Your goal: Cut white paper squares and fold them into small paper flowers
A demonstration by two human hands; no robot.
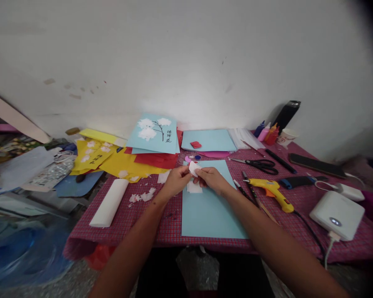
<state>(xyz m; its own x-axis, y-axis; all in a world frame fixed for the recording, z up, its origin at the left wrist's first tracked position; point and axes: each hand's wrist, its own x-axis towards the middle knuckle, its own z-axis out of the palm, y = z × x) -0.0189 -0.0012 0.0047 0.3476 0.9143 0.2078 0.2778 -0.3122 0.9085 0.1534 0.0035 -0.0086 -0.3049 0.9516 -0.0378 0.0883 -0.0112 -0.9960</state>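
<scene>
One small white paper piece [193, 169] is held between the left hand [178, 180] and right hand [211, 178], each grip closed on it, above one near blue sheet [211, 219]. Fingertip working of the piece is judged the step in hand; the next move calls for fine control. Tabletop [170, 221] count: one paper roll [109, 204] left, one pair of scissors [256, 164] and one glue gun [272, 192] right.

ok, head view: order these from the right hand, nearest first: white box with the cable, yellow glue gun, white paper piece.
1. White paper piece: in the grip of the right hand.
2. Yellow glue gun: to its right.
3. White box: further right, past the glue gun.
</scene>
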